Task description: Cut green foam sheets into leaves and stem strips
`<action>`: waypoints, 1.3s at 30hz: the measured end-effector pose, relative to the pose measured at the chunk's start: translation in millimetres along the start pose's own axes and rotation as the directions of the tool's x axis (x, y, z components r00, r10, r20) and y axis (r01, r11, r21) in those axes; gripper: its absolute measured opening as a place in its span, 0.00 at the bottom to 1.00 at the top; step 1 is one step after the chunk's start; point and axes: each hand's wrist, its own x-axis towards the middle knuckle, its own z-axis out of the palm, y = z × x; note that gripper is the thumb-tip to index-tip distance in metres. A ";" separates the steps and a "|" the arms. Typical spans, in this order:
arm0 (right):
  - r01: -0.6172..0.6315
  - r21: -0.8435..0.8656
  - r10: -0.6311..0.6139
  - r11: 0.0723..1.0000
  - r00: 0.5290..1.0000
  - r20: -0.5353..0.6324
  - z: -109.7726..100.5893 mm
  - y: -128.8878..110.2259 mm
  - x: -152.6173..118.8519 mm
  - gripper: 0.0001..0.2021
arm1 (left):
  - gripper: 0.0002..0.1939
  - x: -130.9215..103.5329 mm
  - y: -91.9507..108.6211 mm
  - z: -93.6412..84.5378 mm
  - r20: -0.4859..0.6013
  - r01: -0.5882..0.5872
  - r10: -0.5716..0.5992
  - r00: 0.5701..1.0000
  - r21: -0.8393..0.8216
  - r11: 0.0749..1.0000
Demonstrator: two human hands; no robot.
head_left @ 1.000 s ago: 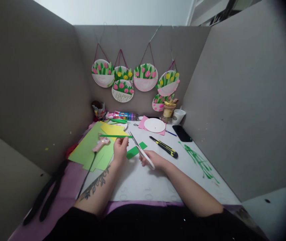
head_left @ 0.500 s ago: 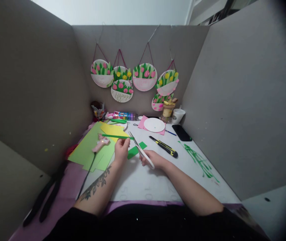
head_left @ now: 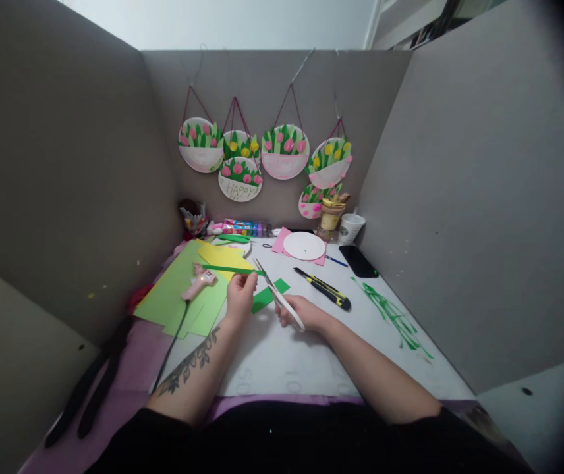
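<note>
Between the closed fingers of my left hand (head_left: 240, 294) is a narrow green paper strip (head_left: 227, 268), which sticks out level to the left. My right hand (head_left: 296, 311) is wrapped round the handles of white-handled scissors (head_left: 289, 311). The scissor blades point up and left, parted a little at the strip's right end, close to my left fingertips. Under the scissors, a wider green paper piece (head_left: 261, 300) lies on the white tabletop (head_left: 282, 368), partly hidden by them.
Left are green sheets (head_left: 161, 299), yellow paper (head_left: 217, 253) and a pink glue gun (head_left: 199, 283) with a cord. Right are a utility knife (head_left: 322, 289), a phone (head_left: 358, 261) and green scraps (head_left: 393, 316). Behind are a paper plate (head_left: 304, 245), a cup (head_left: 351, 228) and hanging plate crafts (head_left: 286, 164).
Almost nothing differs. The green strip's left end has dipped very slightly, while both hands and the scissors stay in place.
</note>
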 end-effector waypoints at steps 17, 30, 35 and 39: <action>-0.010 0.033 0.009 0.999 1.000 0.016 -1.0 7.3 1.6 0.13 | 0.12 1.8 0.6 0.5 0.019 0.013 -0.013 1.000 -0.047 0.999; -0.014 0.083 0.012 0.996 1.000 0.019 -4.3 6.9 -0.9 0.21 | 0.12 4.5 1.1 0.0 0.044 0.005 -0.001 0.999 -0.096 0.995; -0.007 0.067 0.006 0.998 1.000 0.030 -6.3 2.6 -3.6 0.22 | 0.13 7.2 1.1 -2.2 0.086 0.002 0.008 0.996 -0.120 0.993; -0.012 0.062 0.010 0.998 1.000 0.028 -8.7 2.3 -4.8 0.23 | 0.13 10.0 -0.8 -3.9 0.107 0.005 0.006 0.994 -0.106 0.994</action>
